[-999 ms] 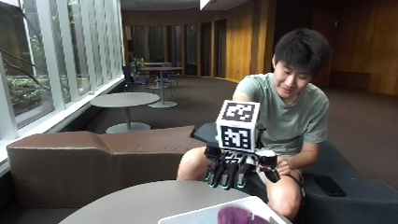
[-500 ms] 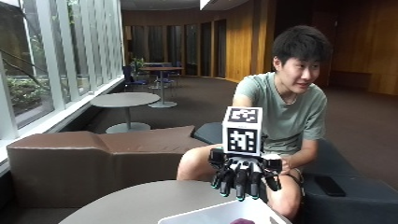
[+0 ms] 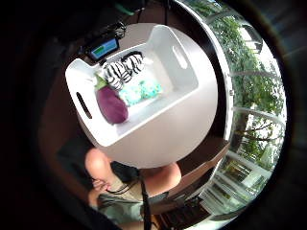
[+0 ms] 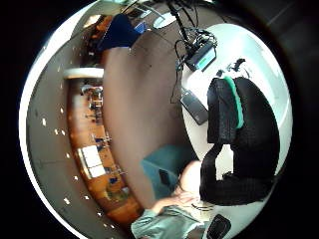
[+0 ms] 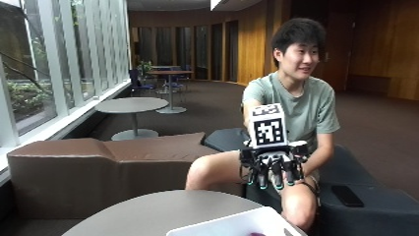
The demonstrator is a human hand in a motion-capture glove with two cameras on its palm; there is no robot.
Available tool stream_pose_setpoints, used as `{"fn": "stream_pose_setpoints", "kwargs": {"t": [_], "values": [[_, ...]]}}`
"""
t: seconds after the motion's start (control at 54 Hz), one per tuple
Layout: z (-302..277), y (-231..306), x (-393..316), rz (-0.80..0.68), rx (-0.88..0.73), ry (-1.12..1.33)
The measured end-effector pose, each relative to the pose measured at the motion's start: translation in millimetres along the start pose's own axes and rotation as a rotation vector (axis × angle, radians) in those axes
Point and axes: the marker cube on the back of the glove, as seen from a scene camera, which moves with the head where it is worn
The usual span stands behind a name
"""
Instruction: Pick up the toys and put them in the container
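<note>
Gloved right hand (image 5: 275, 169), fingers hanging relaxed and holding nothing, above the desk (image 5: 150, 214); the purple toy (image 3: 112, 104), striped toy (image 3: 122, 71) and teal toy (image 3: 140, 91) lie in the white container (image 3: 184, 76), so it should withdraw clear of the rim.

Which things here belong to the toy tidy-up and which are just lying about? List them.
Part of the job:
white container on the round table
purple toy, inside it
zebra-striped toy, inside it
turquoise patterned toy, inside it
gloved right hand, fingers pointing down, holding nothing

Just lying about:
small device with a lit screen, beside the container
dark phone on the seat
</note>
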Motion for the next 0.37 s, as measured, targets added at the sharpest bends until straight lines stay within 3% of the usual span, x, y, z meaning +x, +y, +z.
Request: {"fn": "stream_pose_setpoints", "kwargs": {"t": [0.241,0.37], "values": [[10.3,37.4,4.6,0.018,0.107,-0.157],[16.5,40.6,16.2,0.025,0.129,-0.12]]}}
